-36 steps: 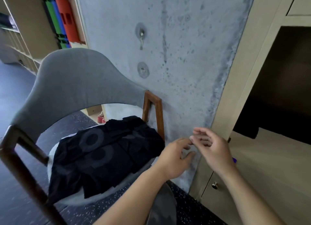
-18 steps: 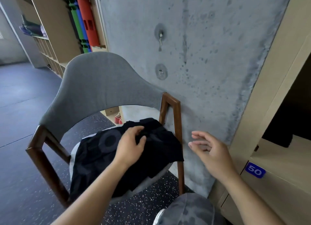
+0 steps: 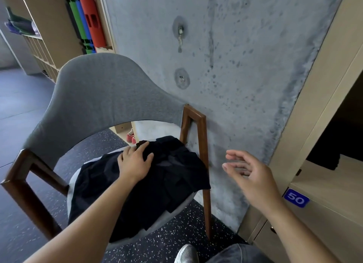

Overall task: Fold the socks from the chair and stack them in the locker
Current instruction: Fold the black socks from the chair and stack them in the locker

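Dark socks [image 3: 157,176] are heaped on the grey chair [image 3: 102,91] at frame centre and gripped by the left hand [image 3: 135,162]; the right hand [image 3: 253,176] is held relaxed, empty, beside the locker [image 3: 324,184] labelled "50" [image 3: 296,198].

Soft even daylight, wide-angle edge bending, perhaps slight motion blur

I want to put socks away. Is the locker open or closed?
Open. The locker shows its dark inside and bare shelf, with no door across it.
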A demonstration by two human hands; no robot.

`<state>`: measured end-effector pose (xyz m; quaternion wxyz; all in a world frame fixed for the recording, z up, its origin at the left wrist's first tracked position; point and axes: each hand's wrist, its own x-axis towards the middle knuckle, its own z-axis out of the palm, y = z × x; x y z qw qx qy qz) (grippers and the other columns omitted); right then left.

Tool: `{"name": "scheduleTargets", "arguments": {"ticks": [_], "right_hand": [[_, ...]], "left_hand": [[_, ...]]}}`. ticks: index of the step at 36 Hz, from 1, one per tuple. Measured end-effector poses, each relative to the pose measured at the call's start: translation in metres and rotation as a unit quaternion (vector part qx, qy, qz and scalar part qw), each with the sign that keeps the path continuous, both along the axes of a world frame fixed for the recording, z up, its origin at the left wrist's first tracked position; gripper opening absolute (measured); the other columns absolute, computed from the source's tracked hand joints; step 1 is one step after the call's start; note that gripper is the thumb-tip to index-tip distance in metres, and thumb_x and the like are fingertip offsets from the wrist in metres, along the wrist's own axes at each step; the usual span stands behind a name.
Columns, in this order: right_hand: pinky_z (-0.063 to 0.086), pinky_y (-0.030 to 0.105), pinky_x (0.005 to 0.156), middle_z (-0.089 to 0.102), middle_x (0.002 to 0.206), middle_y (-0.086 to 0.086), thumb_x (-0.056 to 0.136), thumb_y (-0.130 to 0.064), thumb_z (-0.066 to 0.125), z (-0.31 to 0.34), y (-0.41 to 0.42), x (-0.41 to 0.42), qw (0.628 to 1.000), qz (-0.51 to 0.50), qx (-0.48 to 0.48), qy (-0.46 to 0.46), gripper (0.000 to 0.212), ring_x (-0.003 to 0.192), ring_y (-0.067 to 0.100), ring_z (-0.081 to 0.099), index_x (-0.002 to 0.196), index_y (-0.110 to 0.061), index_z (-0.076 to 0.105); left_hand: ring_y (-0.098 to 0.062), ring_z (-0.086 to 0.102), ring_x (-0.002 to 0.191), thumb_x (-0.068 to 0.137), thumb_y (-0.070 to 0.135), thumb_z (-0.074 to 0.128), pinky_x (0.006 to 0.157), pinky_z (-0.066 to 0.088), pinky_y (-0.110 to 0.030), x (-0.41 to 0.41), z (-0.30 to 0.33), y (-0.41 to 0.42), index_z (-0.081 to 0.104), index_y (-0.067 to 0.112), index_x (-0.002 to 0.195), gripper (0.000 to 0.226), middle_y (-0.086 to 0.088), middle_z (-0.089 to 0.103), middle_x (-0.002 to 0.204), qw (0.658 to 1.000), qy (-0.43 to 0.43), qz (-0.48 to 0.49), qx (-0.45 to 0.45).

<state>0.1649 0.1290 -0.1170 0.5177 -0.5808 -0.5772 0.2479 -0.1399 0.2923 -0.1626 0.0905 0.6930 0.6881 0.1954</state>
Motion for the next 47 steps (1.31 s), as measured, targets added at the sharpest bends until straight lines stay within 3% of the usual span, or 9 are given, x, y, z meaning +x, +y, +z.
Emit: {"name": "scheduleTargets", "arguments": {"ticks": [11,16,23,26,33,37,39,43,47], "right_hand": [[0.057,0.023,0.085,0.071,0.111,-0.016,0.09,-0.028,0.076,-0.001,0.001,0.003,0.999,-0.01,-0.007,0.03,0.028,0.101,0.001,0.069,0.115,-0.035,0.068],[0.057,0.022,0.084,0.071,0.11,-0.018,0.089,-0.031,0.076,-0.001,0.001,0.005,0.999,-0.018,-0.009,0.029,0.028,0.1,0.0,0.069,0.115,-0.035,0.068],[0.057,0.022,0.083,0.071,0.111,-0.015,0.089,-0.029,0.076,-0.002,-0.002,0.005,0.999,-0.015,-0.01,0.033,0.028,0.099,0.001,0.069,0.116,-0.034,0.068],[0.056,0.018,0.082,0.07,0.112,-0.017,0.089,-0.029,0.076,0.0,-0.005,0.008,0.999,-0.017,-0.006,0.036,0.028,0.099,0.001,0.069,0.116,-0.033,0.068],[0.055,0.017,0.081,0.07,0.114,-0.016,0.083,-0.045,0.073,0.012,-0.015,0.028,0.997,-0.048,0.014,0.053,0.038,0.101,0.001,0.069,0.118,-0.032,0.068],[0.055,0.02,0.082,0.07,0.116,-0.013,0.088,-0.03,0.077,0.018,-0.024,0.043,0.996,-0.058,0.026,0.07,0.031,0.099,0.003,0.07,0.118,-0.032,0.068],[0.056,0.024,0.085,0.07,0.116,-0.013,0.09,-0.024,0.077,0.021,-0.031,0.052,0.995,-0.058,0.029,0.073,0.031,0.099,0.004,0.07,0.118,-0.032,0.068],[0.056,0.024,0.09,0.069,0.121,-0.013,0.091,-0.021,0.076,0.026,-0.051,0.071,0.996,-0.044,0.016,0.079,0.036,0.103,0.007,0.069,0.124,-0.033,0.068],[0.053,0.015,0.091,0.067,0.125,-0.015,0.092,-0.024,0.074,0.033,-0.071,0.088,0.997,-0.035,-0.002,0.075,0.04,0.107,0.002,0.068,0.128,-0.037,0.065]], "left_hand": [[-0.03,0.043,0.139,0.094,0.038,0.069,0.115,0.031,-0.046,-0.005,0.005,0.0,0.062,0.033,0.137,0.044,-0.009,0.052,0.145,0.998,-0.058,-0.006,0.028],[-0.024,0.05,0.132,0.094,0.02,0.072,0.107,0.035,-0.028,-0.008,0.013,-0.007,0.064,0.02,0.136,0.043,-0.005,0.05,0.142,0.986,-0.152,-0.042,0.05],[-0.027,0.055,0.128,0.092,0.012,0.073,0.11,0.046,-0.042,-0.006,0.034,-0.018,0.068,0.019,0.132,0.041,0.009,0.052,0.132,0.972,-0.196,-0.073,0.104],[-0.017,0.059,0.108,0.091,0.009,0.074,0.105,0.05,-0.038,0.002,0.051,-0.026,0.068,0.022,0.131,0.043,0.016,0.049,0.127,0.964,-0.212,-0.095,0.13],[-0.01,0.066,0.107,0.087,0.009,0.079,0.098,0.053,-0.026,0.036,0.087,-0.049,0.067,0.03,0.131,0.051,0.01,0.052,0.137,0.934,-0.279,-0.177,0.134],[-0.004,0.069,0.097,0.088,0.004,0.078,0.081,0.053,-0.011,0.07,0.103,-0.071,0.065,0.034,0.128,0.052,0.015,0.051,0.134,0.902,-0.339,-0.244,0.107],[-0.01,0.071,0.096,0.088,0.002,0.077,0.079,0.055,-0.015,0.089,0.108,-0.081,0.066,0.033,0.127,0.051,0.017,0.052,0.132,0.885,-0.365,-0.276,0.083],[-0.016,0.069,0.103,0.087,0.007,0.08,0.094,0.058,-0.032,0.127,0.11,-0.096,0.067,0.034,0.129,0.052,0.02,0.055,0.132,0.87,-0.369,-0.321,0.061],[-0.014,0.068,0.107,0.087,0.009,0.081,0.098,0.056,-0.032,0.167,0.108,-0.115,0.066,0.037,0.129,0.053,0.021,0.055,0.132,0.854,-0.383,-0.351,0.035]]}}
